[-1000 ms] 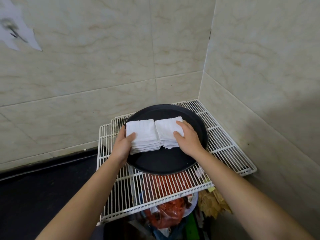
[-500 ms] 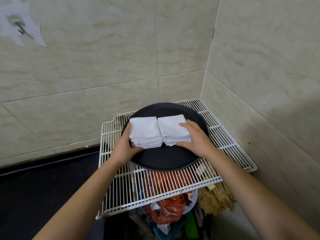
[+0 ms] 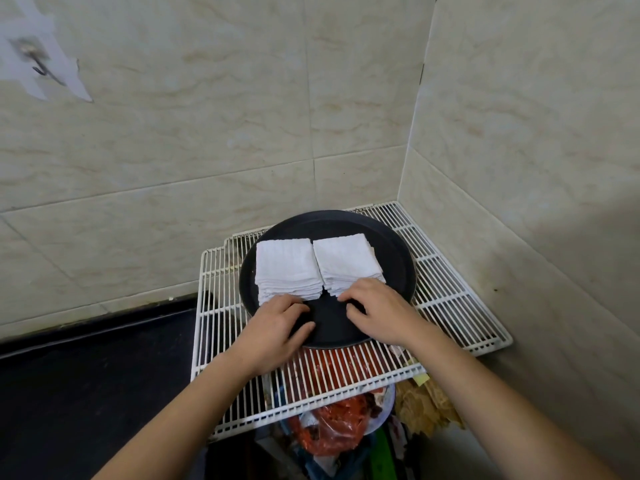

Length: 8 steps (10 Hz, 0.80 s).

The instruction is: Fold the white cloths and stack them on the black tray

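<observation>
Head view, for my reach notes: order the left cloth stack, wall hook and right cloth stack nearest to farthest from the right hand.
1. Right cloth stack, at the fingertips of the right hand.
2. Left cloth stack, next over leftward.
3. Wall hook, far upper left.

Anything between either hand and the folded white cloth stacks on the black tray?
Nothing visible. Left hand touches the left white cloth stack, right hand the right white cloth stack, both on the round black tray.

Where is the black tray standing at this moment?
In the head view, the black tray sits right of centre on the white wire rack, in the corner of the tiled walls, with two stacks of folded white cloths on it.
</observation>
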Each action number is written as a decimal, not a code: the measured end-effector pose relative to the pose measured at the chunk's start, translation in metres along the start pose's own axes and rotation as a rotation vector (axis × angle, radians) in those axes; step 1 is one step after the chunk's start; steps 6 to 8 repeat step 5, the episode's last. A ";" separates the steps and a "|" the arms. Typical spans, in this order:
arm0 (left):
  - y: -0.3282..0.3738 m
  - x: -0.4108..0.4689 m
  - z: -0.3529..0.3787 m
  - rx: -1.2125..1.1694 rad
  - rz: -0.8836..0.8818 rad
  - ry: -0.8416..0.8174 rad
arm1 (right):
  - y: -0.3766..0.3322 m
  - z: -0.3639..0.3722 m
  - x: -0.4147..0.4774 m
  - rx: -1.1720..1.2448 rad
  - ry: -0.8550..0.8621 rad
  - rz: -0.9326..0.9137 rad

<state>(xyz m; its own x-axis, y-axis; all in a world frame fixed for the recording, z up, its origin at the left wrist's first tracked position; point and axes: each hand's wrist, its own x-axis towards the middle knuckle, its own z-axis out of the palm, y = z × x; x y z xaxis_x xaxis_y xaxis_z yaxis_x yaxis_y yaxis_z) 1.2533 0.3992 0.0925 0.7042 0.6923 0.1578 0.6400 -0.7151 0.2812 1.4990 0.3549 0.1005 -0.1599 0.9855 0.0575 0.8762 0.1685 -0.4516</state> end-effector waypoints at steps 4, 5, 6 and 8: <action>0.010 -0.013 0.013 0.059 -0.099 0.060 | -0.012 -0.005 -0.007 -0.079 0.063 -0.003; 0.015 -0.022 0.019 0.070 -0.125 0.058 | -0.030 -0.041 -0.012 -0.020 0.250 -0.003; 0.015 -0.022 0.019 0.070 -0.125 0.058 | -0.030 -0.041 -0.012 -0.020 0.250 -0.003; 0.015 -0.022 0.019 0.070 -0.125 0.058 | -0.030 -0.041 -0.012 -0.020 0.250 -0.003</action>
